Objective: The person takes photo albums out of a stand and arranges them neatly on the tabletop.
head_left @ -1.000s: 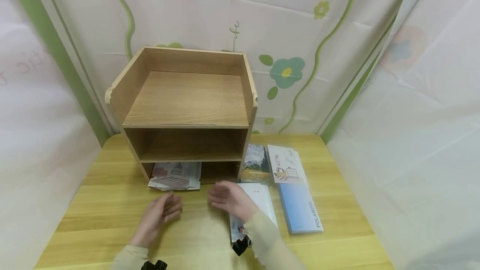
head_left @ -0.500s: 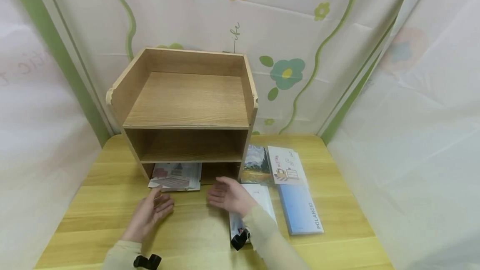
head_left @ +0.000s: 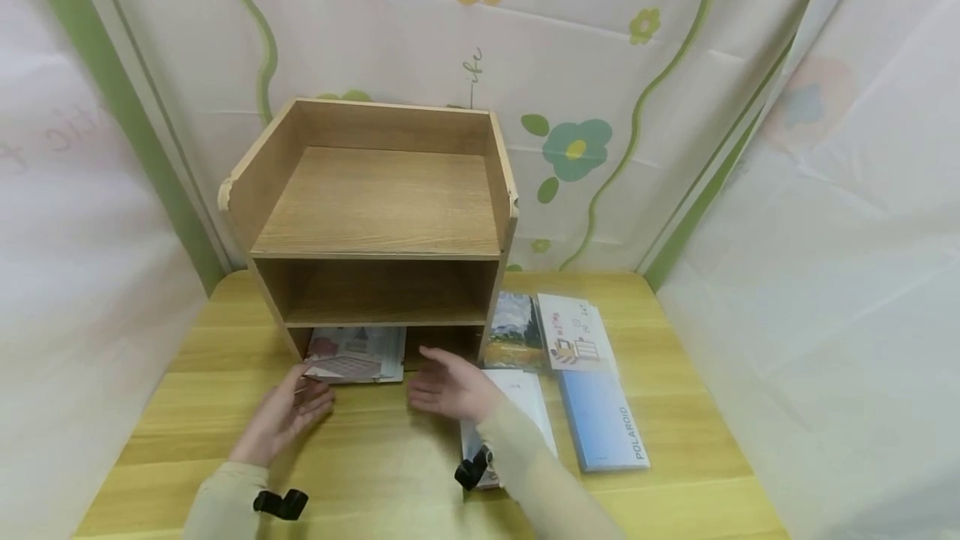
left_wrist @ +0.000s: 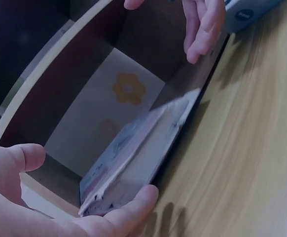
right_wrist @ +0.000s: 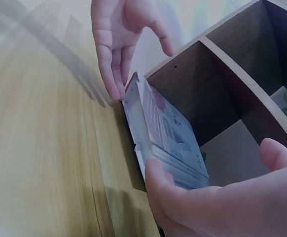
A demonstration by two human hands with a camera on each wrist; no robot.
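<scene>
A stack of flat, printed packs lies in the left part of the wooden shelf's lowest compartment, its front edge sticking out past the shelf. My left hand is at the stack's left front corner, thumb apart and fingers loosely extended. In the right wrist view, the left fingertips come right up to that corner. To the right of the stack, my right hand hovers before the compartment opening, palm turned inward and fingers relaxed. Neither hand grips anything.
The wooden shelf stands at the back of the table. To its right lie a landscape picture, a white printed pack and a blue POLAROID box. A white pack lies partly under my right forearm.
My left hand has moved left and slightly forward to the stack's left corner. My right hand has shifted slightly left and forward. The stack stays in its compartment.
</scene>
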